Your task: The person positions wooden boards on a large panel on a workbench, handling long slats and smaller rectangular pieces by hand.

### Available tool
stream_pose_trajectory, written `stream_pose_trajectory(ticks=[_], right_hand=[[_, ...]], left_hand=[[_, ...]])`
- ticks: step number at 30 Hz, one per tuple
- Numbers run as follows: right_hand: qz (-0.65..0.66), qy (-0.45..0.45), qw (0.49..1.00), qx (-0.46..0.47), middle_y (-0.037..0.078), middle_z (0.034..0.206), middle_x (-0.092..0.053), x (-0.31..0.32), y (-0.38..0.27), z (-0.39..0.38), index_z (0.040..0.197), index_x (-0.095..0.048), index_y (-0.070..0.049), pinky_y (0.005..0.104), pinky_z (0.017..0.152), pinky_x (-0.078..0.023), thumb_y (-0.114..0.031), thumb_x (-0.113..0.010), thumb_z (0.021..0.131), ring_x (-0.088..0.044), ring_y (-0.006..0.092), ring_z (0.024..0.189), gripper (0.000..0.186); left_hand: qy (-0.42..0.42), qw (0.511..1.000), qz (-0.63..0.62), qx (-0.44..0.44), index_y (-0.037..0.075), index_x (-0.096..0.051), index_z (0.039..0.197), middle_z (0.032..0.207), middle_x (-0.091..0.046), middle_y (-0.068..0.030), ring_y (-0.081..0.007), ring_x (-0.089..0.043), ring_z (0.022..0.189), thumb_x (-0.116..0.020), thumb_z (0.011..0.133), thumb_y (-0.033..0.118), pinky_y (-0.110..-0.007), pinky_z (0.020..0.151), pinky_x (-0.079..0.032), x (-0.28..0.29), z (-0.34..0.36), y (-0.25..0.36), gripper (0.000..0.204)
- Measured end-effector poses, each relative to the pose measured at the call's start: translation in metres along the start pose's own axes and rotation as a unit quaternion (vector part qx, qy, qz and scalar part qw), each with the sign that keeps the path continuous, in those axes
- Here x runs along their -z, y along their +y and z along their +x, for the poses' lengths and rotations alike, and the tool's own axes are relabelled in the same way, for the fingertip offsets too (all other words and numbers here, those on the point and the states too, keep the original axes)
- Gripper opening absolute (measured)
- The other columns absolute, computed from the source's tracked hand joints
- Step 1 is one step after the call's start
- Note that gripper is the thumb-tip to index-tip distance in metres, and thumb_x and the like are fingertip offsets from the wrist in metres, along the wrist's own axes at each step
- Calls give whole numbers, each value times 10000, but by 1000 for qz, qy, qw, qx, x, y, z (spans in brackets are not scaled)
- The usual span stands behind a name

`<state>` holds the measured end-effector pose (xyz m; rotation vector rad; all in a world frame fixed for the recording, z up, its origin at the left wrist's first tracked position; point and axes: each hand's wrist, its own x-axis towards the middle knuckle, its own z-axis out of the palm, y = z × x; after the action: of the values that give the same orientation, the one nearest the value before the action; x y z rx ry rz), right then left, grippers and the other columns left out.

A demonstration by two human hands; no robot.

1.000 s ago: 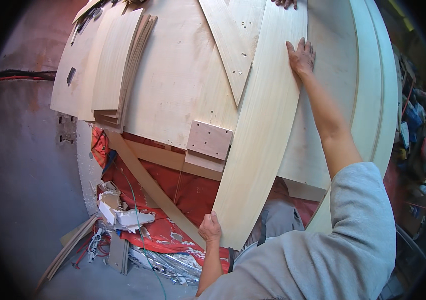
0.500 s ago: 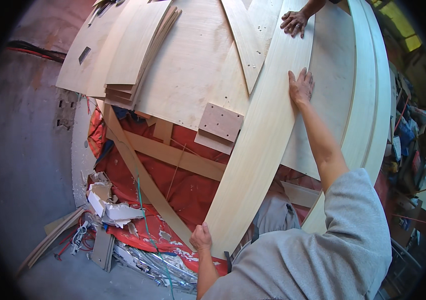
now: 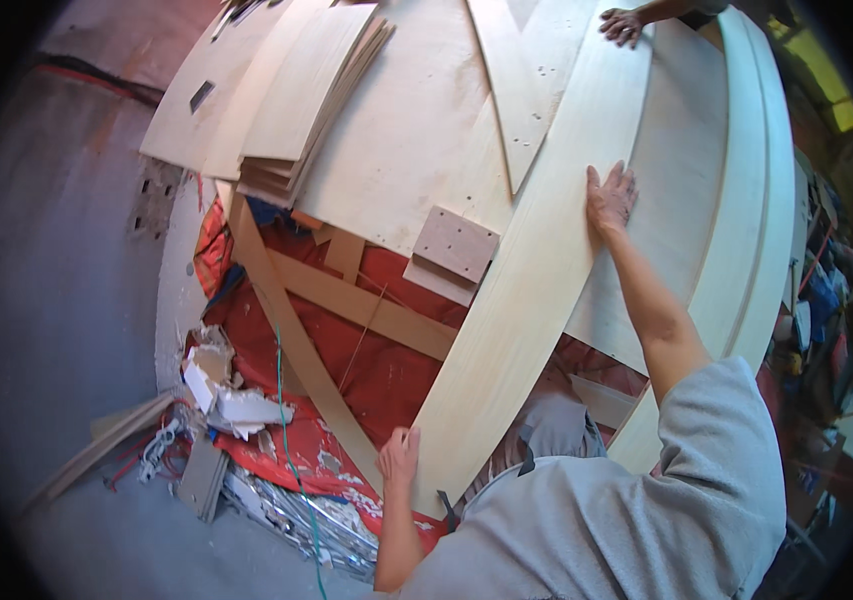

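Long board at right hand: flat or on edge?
Flat: the long board shows its broad face upward, with the right hand spread at its right edge.

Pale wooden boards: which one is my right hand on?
The long pale wooden board with your left hand at its near end; your right hand rests on its right edge. No hand touches the stacked pale wooden boards.

Left hand [image 3: 399,458] low, right hand [image 3: 611,203] splayed

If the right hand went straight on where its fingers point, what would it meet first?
Probably the other person's hand or forearm, farther up the long pale board. The right hand's exact line is hard to judge in depth.
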<state>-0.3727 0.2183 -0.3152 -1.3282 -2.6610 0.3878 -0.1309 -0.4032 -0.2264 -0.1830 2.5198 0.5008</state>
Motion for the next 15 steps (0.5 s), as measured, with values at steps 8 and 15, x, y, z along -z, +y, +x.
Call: stream_pose_trajectory(ticks=[8, 15], right_hand=[[37, 22, 999, 7, 271, 1669, -304, 6, 13, 138, 1642, -286, -34, 493, 1289, -175, -738, -483, 971, -240, 394, 1580, 992], [0, 39, 999, -26, 251, 1689, -276, 1, 7, 172, 1658, -266, -62, 471, 1292, -169, -768, -399, 979, -222, 376, 1590, 988]], left_hand=[[-113, 990, -48, -63, 49, -670, 1198, 1105, -737, -265, -440, -697, 1090, -540, 948, 738, -525, 924, -525, 0, 121, 189, 744], [-102, 991, -38, -82, 22, -658, 1040, 966, -718, -325, -519, -681, 1013, -458, 960, 797, -585, 858, -510, -17, 144, 226, 804]])
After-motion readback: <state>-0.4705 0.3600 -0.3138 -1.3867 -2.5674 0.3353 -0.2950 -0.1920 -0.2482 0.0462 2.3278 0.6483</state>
